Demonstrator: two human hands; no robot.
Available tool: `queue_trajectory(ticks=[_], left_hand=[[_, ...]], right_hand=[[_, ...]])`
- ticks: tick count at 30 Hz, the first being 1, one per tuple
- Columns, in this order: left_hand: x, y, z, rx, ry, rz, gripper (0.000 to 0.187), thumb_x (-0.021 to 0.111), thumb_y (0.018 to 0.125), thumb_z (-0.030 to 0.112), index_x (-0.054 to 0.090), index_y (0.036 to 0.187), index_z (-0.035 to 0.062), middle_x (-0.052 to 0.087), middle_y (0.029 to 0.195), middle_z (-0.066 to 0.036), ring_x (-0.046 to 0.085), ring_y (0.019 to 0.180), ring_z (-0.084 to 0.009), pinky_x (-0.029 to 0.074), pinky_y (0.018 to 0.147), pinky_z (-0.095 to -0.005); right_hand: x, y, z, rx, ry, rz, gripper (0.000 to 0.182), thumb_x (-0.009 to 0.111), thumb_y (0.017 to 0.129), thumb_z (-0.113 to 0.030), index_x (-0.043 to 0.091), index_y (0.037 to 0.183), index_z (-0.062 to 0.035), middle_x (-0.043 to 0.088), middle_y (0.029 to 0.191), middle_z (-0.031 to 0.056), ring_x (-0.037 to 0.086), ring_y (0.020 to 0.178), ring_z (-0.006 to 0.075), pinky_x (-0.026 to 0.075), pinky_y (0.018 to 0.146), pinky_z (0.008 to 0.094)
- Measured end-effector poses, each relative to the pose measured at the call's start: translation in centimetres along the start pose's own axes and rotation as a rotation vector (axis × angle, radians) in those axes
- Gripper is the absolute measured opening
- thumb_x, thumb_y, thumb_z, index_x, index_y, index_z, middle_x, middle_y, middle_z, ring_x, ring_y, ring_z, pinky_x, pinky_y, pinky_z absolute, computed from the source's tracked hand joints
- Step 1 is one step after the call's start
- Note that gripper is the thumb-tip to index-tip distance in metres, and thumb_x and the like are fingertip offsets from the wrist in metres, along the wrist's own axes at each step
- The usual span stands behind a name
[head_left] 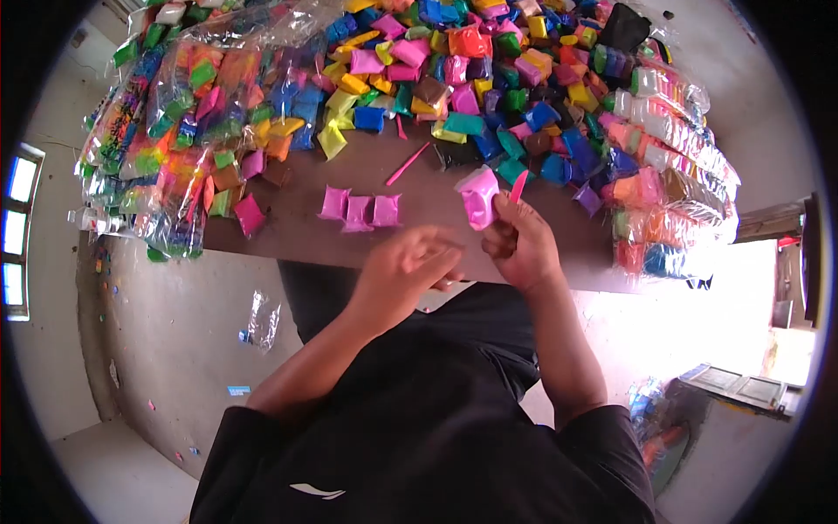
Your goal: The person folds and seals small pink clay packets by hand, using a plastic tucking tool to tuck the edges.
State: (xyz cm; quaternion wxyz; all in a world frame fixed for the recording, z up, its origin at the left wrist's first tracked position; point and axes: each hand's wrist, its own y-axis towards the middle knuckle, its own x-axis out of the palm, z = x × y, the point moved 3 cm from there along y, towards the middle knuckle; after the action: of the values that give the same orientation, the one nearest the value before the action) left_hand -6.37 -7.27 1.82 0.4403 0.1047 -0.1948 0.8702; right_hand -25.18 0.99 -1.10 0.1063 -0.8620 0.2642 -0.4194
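Head view gives us, as the largest thing, the brown table (301,175), its far part buried under a broad heap of small wrapped packets (471,74) in pink, yellow, blue, green, red and brown. To our left we see clear plastic bags (166,175), crowded with many-coloured packets; to our right, clear packs (672,183) are stacked up, with white, pink, orange and blue contents showing through the film. Nearer to us come our two hands. Our left hand (408,266) hangs at the table's near edge, its fingers loosely curled and apart from the held packet; we see nothing in its grasp, though some of its inner side is hidden. Our right hand (528,249) is closed, the thumb and bent fingers pinching the lower right side of a pink packet (477,199), which stands out above and to the left of the fingertips, over the table. Three more pink packets (358,214) lie close together on the table, beyond our left hand. Smallest are two slim pink sticks: one (518,185) juts up from our right hand beside the thumb, and the other (407,163) lies slantwise on the table, just short of the heap.
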Motion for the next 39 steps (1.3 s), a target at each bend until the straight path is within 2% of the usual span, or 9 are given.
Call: queue_trajectory(ticks=[3, 7, 9, 11, 13, 17, 21, 34, 39], left_hand=[[2.6, 0.9, 0.2, 0.049, -0.044, 0.020, 0.041, 0.073, 0.099, 0.020, 0.060, 0.130, -0.0029, 0.071, 0.110, -0.010, 0.071, 0.095, -0.0145, 0.059, 0.083, -0.0281], [2.6, 0.8, -0.3, 0.218, 0.120, 0.060, 0.043, 0.076, 0.095, 0.013, 0.060, 0.131, -0.0022, 0.068, 0.117, -0.012, 0.070, 0.100, -0.0160, 0.059, 0.083, -0.0271], [2.2, 0.6, -0.2, 0.343, 0.191, 0.078, 0.044, 0.078, 0.092, 0.006, 0.061, 0.131, -0.0020, 0.067, 0.121, -0.013, 0.070, 0.103, -0.0184, 0.059, 0.085, -0.0295], [2.2, -0.3, 1.5, 0.858, 0.891, 0.122, 0.055, 0.077, 0.080, -0.008, 0.062, 0.133, -0.0012, 0.065, 0.128, -0.016, 0.069, 0.112, -0.0271, 0.057, 0.092, -0.0344], [2.0, -0.7, 1.1, 0.889, 0.930, 0.083, 0.060, 0.074, 0.076, -0.011, 0.062, 0.134, -0.0005, 0.064, 0.131, -0.017, 0.067, 0.116, -0.0310, 0.056, 0.096, -0.0365], [1.8, -1.5, 0.6, 0.954, 0.929, 0.007, 0.061, 0.067, 0.080, -0.015, 0.059, 0.139, -0.0013, 0.060, 0.141, -0.020, 0.065, 0.124, -0.0330, 0.053, 0.102, -0.0391], [2.2, -2.5, 0.4, 0.620, 0.237, 0.035, 0.043, 0.060, 0.098, -0.005, 0.054, 0.140, -0.0063, 0.059, 0.142, -0.021, 0.064, 0.125, -0.0275, 0.050, 0.107, -0.0381], [0.4, -1.0, 0.1, 0.692, 0.682, -0.043, 0.017, 0.060, 0.103, 0.001, 0.068, 0.118, -0.0035, 0.072, 0.111, -0.011, 0.069, 0.097, -0.0170, 0.054, 0.088, -0.0288], [1.7, -0.9, -3.2, 0.244, -0.070, -0.033, 0.033, 0.051, 0.110, 0.014, 0.054, 0.140, 0.0004, 0.065, 0.127, -0.011, 0.061, 0.118, -0.0158, 0.047, 0.104, -0.0316]], right_hand=[[0.0, -2.3, 1.1, -0.065, -0.178, -0.197, 0.019, 0.072, 0.096, -0.013, 0.069, 0.113, -0.0040, 0.060, 0.082, -0.0036, 0.055, 0.070, 0.0061, 0.043, 0.060, 0.0231], [0.4, -4.2, 2.3, -0.401, -0.510, -0.099, 0.037, 0.072, 0.096, -0.006, 0.062, 0.131, -0.0027, 0.060, 0.086, -0.0027, 0.046, 0.065, 0.0026, 0.032, 0.052, 0.0206], [0.1, -5.2, 2.1, -0.378, -0.395, -0.131, 0.038, 0.072, 0.095, -0.005, 0.061, 0.132, -0.0016, 0.061, 0.090, -0.0017, 0.049, 0.068, 0.0036, 0.034, 0.055, 0.0207], [0.7, -6.2, 2.1, -0.352, -0.280, -0.163, 0.040, 0.073, 0.095, -0.004, 0.059, 0.132, -0.0006, 0.062, 0.094, -0.0007, 0.051, 0.071, 0.0045, 0.036, 0.057, 0.0207], [2.1, -7.1, 2.2, -0.448, -0.390, -0.186, 0.041, 0.073, 0.096, -0.007, 0.059, 0.133, 0.0018, 0.064, 0.101, 0.0008, 0.061, 0.088, 0.0084, 0.050, 0.078, 0.0234], [2.2, -7.1, 3.2, -0.287, -0.413, -0.111, 0.037, 0.071, 0.097, -0.005, 0.059, 0.131, 0.0018, 0.068, 0.108, 0.0057, 0.065, 0.095, 0.0118, 0.053, 0.083, 0.0252], [1.5, -7.4, 3.5, -0.199, -0.200, -0.154, 0.033, 0.070, 0.098, -0.005, 0.059, 0.128, 0.0026, 0.069, 0.115, 0.0103, 0.068, 0.101, 0.0158, 0.057, 0.088, 0.0305], [0.2, -7.9, 4.8, -0.187, -0.129, -0.172, 0.029, 0.070, 0.098, -0.003, 0.060, 0.124, 0.0023, 0.069, 0.111, 0.0088, 0.068, 0.099, 0.0152, 0.060, 0.087, 0.0330], [-0.1, -7.7, 5.8, -0.271, -0.181, -0.069, 0.027, 0.071, 0.098, -0.005, 0.062, 0.122, 0.0017, 0.071, 0.107, 0.0058, 0.068, 0.098, 0.0129, 0.057, 0.086, 0.0289]])
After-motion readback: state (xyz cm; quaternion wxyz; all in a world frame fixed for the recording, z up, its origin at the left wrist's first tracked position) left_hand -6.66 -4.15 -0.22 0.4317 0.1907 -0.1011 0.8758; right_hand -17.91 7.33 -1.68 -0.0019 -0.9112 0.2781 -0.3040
